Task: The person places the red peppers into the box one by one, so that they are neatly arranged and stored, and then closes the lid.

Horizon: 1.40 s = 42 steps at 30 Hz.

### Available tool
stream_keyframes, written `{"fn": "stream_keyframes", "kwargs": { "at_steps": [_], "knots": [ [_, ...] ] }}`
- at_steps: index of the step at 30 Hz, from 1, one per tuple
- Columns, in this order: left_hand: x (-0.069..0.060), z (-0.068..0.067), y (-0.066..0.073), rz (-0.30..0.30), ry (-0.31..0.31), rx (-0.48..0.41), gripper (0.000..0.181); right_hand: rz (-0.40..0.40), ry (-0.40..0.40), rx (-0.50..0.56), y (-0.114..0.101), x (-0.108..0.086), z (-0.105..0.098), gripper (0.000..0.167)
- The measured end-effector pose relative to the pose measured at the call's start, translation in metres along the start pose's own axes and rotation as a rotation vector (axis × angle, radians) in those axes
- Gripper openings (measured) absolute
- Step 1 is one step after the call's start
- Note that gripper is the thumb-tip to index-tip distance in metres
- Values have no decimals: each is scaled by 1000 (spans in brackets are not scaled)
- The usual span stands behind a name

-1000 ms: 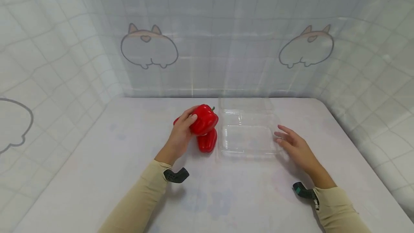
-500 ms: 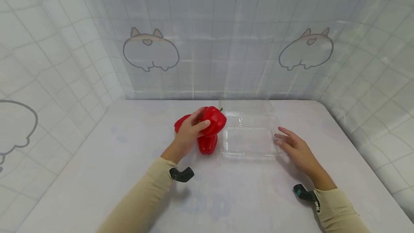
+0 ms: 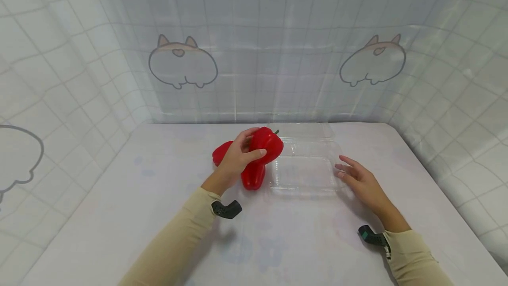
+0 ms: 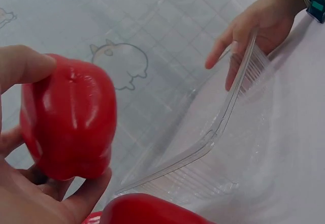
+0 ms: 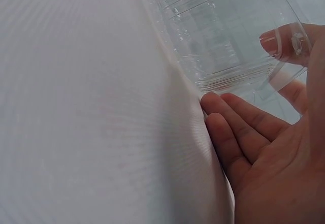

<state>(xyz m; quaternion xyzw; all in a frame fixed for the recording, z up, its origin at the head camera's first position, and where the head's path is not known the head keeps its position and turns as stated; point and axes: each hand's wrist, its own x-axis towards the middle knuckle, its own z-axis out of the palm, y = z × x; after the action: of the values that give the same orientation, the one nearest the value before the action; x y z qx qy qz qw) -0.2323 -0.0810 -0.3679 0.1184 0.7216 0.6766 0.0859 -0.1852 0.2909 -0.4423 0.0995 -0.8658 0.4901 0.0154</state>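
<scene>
The left hand (image 3: 238, 156) grips a glossy red bell pepper with a short green stem (image 3: 270, 144), its thumb on the near side and its fingers curled round behind. The pepper is held up tilted, stem end toward the far right, just by the left edge of a clear plastic rectangular container (image 3: 304, 175). Two more peppers of the same red lie on the white, faintly blue-patterned worktop (image 3: 131, 215): the left pepper (image 3: 221, 152), partly hidden by the hand, and the near pepper (image 3: 253, 177), just left of the container.

The container stands with its clear lid (image 3: 301, 131) spread open on the far side. At its right end is the right hand (image 3: 363, 184), fingers parted and lightly bent, the thumb tip showing through the plastic; whether they press on the wall cannot be told.

Beige sleeves (image 3: 178, 237) and black wrist devices (image 3: 227, 209) cover both forearms and wrists. Beyond the far edge hangs a pale grid-patterned sheet (image 3: 278, 56) with outlined cartoon animals (image 3: 183, 67).
</scene>
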Motion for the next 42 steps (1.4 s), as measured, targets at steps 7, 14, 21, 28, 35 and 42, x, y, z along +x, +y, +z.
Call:
{"fn": "stream_keyframes", "kwargs": {
  "at_steps": [7, 14, 21, 28, 35, 42],
  "knots": [
    [10, 10, 2, 11, -60, 106, 73, 1, 13, -2, 1, 0, -1, 59],
    [12, 16, 13, 3, -118, 253, 73, -8, 11, 4, 2, 1, -1, 58],
    [19, 18, 13, -1, -139, 296, 73, -6, 19, -27, 1, 1, -1, 58],
    [25, 22, 8, -45, -149, 346, 79, -15, 16, -10, 4, 2, 1, 58],
    [34, 27, 8, -21, -140, 457, 82, -27, 16, -6, 6, 2, 2, 57],
    [44, 34, 8, -12, -188, 498, 87, -30, 18, -20, 6, 2, 1, 56]
  ]
}}
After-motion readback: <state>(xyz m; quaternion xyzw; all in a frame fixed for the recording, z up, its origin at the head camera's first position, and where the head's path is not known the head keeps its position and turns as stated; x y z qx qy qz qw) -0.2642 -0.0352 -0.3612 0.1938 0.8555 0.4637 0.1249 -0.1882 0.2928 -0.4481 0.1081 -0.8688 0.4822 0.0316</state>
